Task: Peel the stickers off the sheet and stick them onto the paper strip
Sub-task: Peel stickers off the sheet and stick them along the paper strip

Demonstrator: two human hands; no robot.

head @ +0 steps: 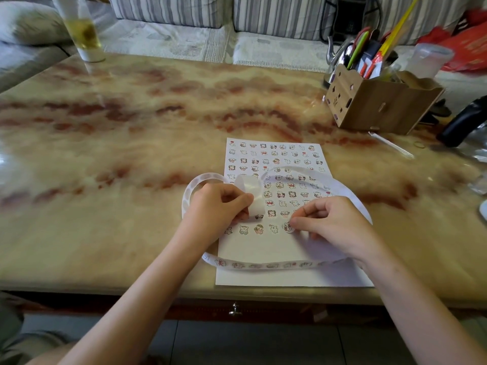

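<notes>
Your left hand point(218, 206) is pinching a curled stretch of the paper strip point(263, 265) at the nine o'clock edge of the sticker sheet point(274, 159), which is lying at the table's point(131, 127) six o'clock side, while your right hand point(334, 222) is pinching a round sticker point(288, 227) just toward six o'clock from the sheet's middle.

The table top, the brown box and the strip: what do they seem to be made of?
Table top: polished stone, perhaps marble or an imitation; glossy, with red-brown veins and reflections.
Brown box: thin wood board, matte; cut-out shapes and slotted tabs show.
Paper strip: thin, smooth, half-transparent white paper or film.
</notes>
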